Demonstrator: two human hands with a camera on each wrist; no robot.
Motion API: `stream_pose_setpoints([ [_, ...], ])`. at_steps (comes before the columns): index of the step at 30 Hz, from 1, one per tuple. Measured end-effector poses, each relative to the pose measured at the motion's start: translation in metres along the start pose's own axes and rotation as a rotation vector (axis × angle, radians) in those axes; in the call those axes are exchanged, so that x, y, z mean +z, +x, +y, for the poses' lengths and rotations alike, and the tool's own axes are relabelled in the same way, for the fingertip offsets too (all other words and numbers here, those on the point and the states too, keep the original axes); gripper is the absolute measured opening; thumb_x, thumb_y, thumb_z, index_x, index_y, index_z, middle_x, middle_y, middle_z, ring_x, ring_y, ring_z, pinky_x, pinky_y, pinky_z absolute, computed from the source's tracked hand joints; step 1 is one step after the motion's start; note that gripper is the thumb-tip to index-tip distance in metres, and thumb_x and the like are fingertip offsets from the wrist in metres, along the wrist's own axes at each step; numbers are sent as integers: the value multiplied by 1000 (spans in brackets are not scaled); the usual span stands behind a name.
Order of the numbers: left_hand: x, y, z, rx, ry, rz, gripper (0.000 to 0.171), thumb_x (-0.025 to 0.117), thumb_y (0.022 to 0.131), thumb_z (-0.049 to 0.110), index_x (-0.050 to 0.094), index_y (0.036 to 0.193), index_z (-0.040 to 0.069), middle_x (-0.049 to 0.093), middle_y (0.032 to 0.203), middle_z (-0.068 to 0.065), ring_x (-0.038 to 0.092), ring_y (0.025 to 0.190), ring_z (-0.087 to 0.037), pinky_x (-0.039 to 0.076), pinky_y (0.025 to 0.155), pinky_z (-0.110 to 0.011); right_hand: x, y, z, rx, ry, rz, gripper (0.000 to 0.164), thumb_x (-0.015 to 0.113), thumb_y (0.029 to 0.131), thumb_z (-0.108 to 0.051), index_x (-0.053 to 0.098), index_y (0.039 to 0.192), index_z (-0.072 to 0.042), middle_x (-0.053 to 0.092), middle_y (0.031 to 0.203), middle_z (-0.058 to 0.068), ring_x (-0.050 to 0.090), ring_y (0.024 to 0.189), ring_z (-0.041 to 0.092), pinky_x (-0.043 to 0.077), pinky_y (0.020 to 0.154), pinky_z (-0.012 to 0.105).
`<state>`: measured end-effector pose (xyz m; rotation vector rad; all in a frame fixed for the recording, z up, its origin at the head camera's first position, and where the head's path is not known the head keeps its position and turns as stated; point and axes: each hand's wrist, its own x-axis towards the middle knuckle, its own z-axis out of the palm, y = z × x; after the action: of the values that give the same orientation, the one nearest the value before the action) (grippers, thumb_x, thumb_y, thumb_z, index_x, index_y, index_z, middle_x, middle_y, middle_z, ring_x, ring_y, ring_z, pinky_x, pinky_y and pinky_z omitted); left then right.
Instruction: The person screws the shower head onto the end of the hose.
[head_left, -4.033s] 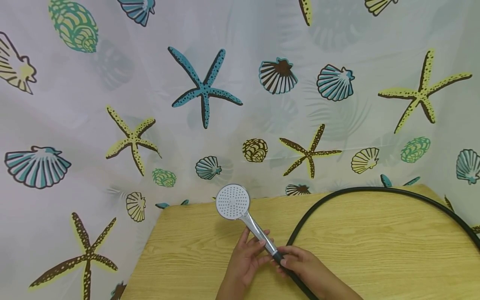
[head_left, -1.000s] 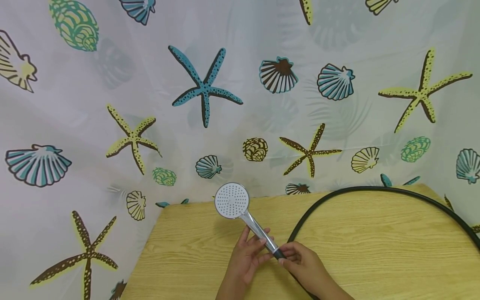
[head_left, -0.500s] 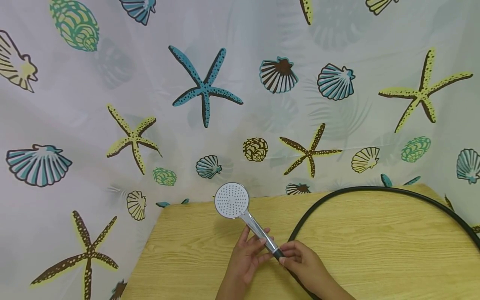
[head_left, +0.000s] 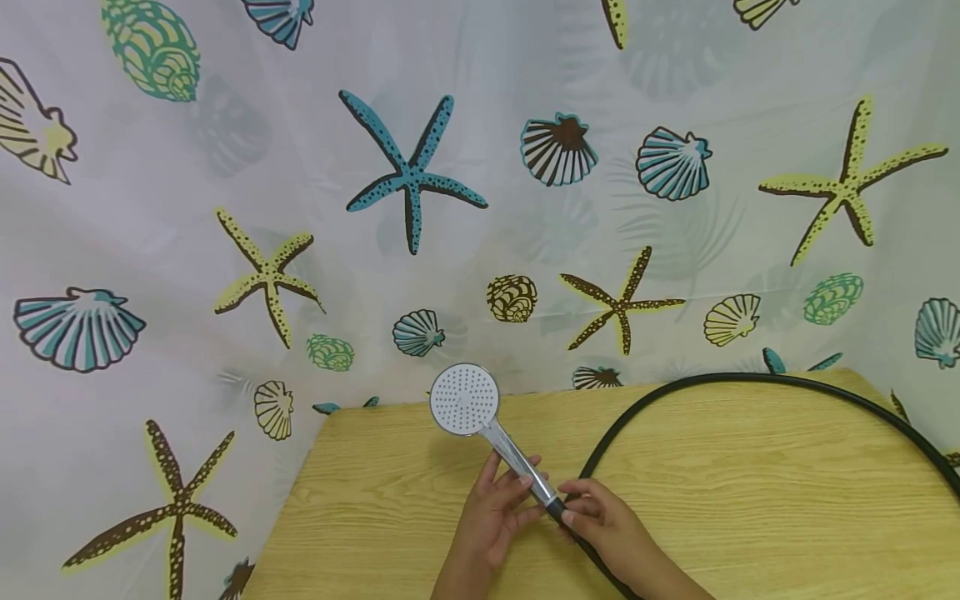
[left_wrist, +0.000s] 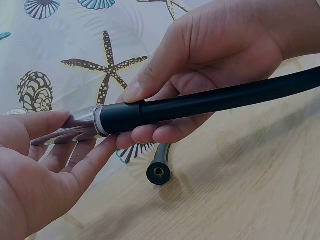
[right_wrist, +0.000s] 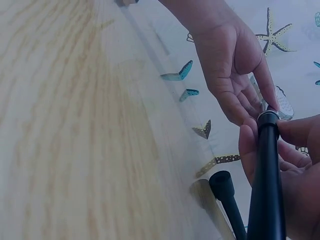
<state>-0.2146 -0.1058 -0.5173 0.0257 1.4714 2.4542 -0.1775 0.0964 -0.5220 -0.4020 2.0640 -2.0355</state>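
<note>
A chrome hand shower (head_left: 464, 398) with a round white spray face is held up at a slant over the wooden table. My left hand (head_left: 491, 517) holds its handle, fingers behind and thumb in front. At the handle's lower end sits the black end fitting (left_wrist: 120, 118) of a hose, against a pale ring. My right hand (head_left: 611, 525) pinches that fitting between thumb and fingers. From there the black hose (left_wrist: 225, 100) runs away under the right hand. The hose's other end (right_wrist: 222, 186), a black fitting with a round opening, shows below the hands in both wrist views.
A black hose loop (head_left: 720, 377) arcs over the back right of the wooden table (head_left: 750, 500) and off the right edge. Behind hangs a white curtain (head_left: 480, 167) printed with starfish and shells, close along the table's back and left edges.
My right hand's fingers have shifted and turned a little around the hose fitting, and its index finger has lifted slightly. The left hand and the hand shower stay nearly in place.
</note>
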Motion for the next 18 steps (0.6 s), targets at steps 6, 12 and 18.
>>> stream_pose_setpoints([
  [6,-1,0,-2,7,2,-6,80,62,95,3,23,162,23,66,133,-5,69,113,-19,64,85,-36,1,-1,0,-25,51,-46,44,56,102,-10,42,141,7,66,118,34,73,96,22,60,85,25],
  [12,-1,0,-3,11,3,-9,82,63,95,3,22,162,23,66,133,-5,69,112,-19,63,86,-38,2,-1,-1,-37,75,-65,42,52,104,-7,41,141,9,65,117,37,73,96,21,61,84,26],
  [18,-1,1,-2,5,0,-5,81,63,95,2,23,161,25,66,133,-4,70,112,-19,64,86,-38,1,-2,0,-43,94,-87,44,51,104,-9,38,143,9,64,119,38,73,96,19,61,85,26],
])
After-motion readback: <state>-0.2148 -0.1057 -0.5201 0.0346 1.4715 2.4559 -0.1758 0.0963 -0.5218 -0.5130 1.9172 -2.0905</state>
